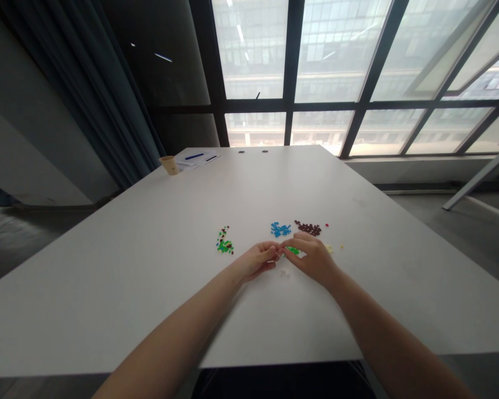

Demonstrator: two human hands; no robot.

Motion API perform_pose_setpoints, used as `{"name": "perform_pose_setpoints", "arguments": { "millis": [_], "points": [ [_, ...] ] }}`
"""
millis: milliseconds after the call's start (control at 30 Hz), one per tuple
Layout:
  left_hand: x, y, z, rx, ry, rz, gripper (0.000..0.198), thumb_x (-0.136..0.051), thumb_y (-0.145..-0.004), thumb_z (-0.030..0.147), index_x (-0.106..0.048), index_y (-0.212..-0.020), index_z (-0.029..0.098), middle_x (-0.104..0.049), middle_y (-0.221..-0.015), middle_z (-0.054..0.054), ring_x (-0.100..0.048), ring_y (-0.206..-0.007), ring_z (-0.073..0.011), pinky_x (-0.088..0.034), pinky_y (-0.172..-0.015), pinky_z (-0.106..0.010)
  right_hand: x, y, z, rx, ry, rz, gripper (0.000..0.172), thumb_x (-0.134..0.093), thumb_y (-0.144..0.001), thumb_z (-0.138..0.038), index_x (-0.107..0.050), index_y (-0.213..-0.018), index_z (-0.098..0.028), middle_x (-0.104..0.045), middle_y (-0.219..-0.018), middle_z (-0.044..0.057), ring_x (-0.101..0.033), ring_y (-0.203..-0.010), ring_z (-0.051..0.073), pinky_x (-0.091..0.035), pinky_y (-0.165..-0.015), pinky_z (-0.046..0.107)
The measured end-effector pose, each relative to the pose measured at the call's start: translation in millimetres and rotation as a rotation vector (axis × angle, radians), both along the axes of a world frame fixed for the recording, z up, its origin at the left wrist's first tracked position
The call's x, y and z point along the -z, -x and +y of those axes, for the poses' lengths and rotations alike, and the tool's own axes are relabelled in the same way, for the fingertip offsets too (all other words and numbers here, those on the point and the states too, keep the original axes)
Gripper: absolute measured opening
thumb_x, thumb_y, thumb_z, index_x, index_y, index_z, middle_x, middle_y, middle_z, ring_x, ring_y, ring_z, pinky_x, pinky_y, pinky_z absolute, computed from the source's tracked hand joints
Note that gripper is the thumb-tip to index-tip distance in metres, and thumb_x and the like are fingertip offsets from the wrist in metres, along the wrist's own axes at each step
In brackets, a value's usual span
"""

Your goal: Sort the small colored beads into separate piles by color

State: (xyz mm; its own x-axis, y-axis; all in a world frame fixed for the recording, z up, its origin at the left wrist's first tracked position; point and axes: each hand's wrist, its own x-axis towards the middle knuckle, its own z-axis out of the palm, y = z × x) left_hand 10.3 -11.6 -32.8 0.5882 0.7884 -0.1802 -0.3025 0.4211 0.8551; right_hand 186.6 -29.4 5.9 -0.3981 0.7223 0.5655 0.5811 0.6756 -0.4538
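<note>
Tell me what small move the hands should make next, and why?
Maybe the left hand could pick a dark brown piece out of the green pile and drop it on the brown pile, since brown pieces seem mixed in with the green.

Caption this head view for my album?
Left hand and right hand meet above green pieces on a white table, near blue pieces and brown pieces.

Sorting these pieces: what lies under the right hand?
Under the right hand, green plastic pieces show at the fingertips; whatever lies beneath the palm is covered.
</note>
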Motion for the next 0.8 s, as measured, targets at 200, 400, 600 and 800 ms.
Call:
{"name": "perform_pose_setpoints", "arguments": {
  "millis": [200, 400, 600, 800],
  "points": [
    [-7.2, 6, 4, -0.117, 0.049, 0.05, 0.04, -0.073, -0.055, 0.042, -0.063, -0.085, 0.017, -0.051, -0.076, 0.0, -0.044, -0.062, -0.0037, -0.029, -0.053, -0.017, 4.8, -63, 32, 0.424, 0.335, -0.095, 0.017, -0.055, -0.073, -0.031, -0.068, -0.076, -0.021, -0.064, -0.075, 0.003, -0.055, -0.067, 0.014, -0.04, -0.064, 0.024],
    [-6.4, 10, 9, -0.174, 0.062, 0.091, 0.038, -0.072, -0.057, 0.041, -0.062, -0.085, 0.017, -0.05, -0.075, 0.001, -0.043, -0.059, -0.0023, -0.028, -0.052, -0.017, 22.2, -90, 45, 0.535, 0.568, -0.317, 0.015, -0.059, -0.066, -0.028, -0.071, -0.073, -0.021, -0.059, -0.066, 0.002, -0.051, -0.059, 0.013, -0.035, -0.054, 0.022],
    [-5.9, 11, 10, -0.171, 0.062, 0.095, 0.035, -0.072, -0.059, 0.039, -0.061, -0.085, 0.018, -0.049, -0.076, 0.002, -0.043, -0.059, -0.0018, -0.029, -0.051, -0.017, 31.4, -83, 47, 0.507, 0.601, -0.311, 0.016, -0.058, -0.066, -0.023, -0.07, -0.076, -0.021, -0.058, -0.066, 0.003, -0.051, -0.06, 0.013, -0.036, -0.057, 0.022],
    [-7.2, 11, 9, -0.173, 0.069, 0.102, 0.035, -0.072, -0.059, 0.038, -0.06, -0.085, 0.017, -0.05, -0.076, 0.002, -0.044, -0.058, -0.0019, -0.029, -0.05, -0.016, 36.1, -85, 49, 0.472, 0.63, -0.27, 0.017, -0.057, -0.067, -0.021, -0.07, -0.077, -0.02, -0.06, -0.067, 0.003, -0.052, -0.061, 0.012, -0.037, -0.058, 0.022]
  ]
}}
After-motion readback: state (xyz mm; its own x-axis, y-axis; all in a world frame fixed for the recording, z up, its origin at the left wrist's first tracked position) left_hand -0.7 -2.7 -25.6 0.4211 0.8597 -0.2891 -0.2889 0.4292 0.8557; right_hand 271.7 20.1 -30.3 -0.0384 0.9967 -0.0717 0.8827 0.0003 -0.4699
